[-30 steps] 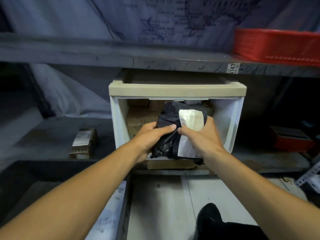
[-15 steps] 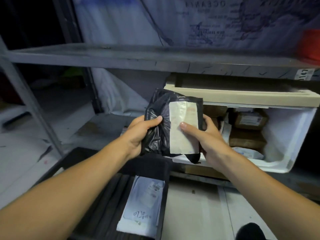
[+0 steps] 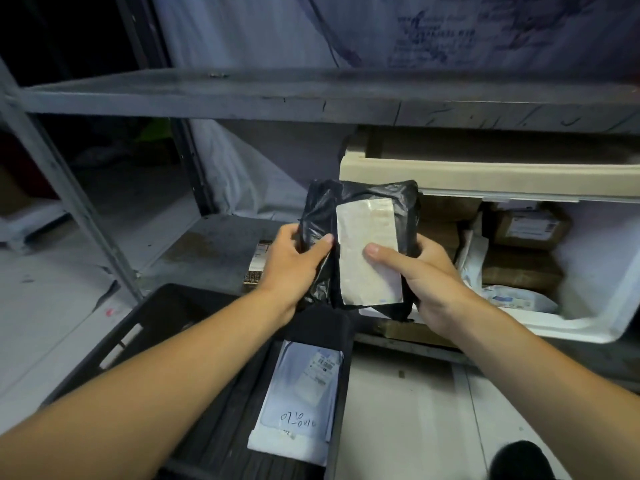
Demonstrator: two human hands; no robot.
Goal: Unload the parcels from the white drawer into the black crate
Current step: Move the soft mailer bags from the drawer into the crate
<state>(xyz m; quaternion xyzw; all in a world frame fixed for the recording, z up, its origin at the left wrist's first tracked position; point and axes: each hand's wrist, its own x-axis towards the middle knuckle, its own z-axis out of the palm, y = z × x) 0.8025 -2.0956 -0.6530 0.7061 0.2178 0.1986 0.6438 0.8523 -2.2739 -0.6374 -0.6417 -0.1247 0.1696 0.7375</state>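
Note:
A black plastic parcel (image 3: 356,199) with a white label is held upright in the air between both hands. My left hand (image 3: 289,265) grips its left edge and my right hand (image 3: 426,271) grips its right side, thumb on the label. It hangs above the far end of the black crate (image 3: 145,327), which lies at lower left and holds a white parcel (image 3: 301,400) with handwriting. To the right, the white drawer (image 3: 588,323) stands open on the lower shelf, with several brown boxes (image 3: 526,226) and a white pouch (image 3: 516,299) inside.
A grey metal shelf (image 3: 311,98) runs across above the drawer, with an upright post (image 3: 69,192) at left. A small box (image 3: 258,265) lies on the lower shelf behind my left hand. My dark shoe (image 3: 519,459) shows on the pale floor at lower right.
The parcel has come out of the drawer and moved left, over the crate's far end. My view has swung left, so the drawer now sits at the right.

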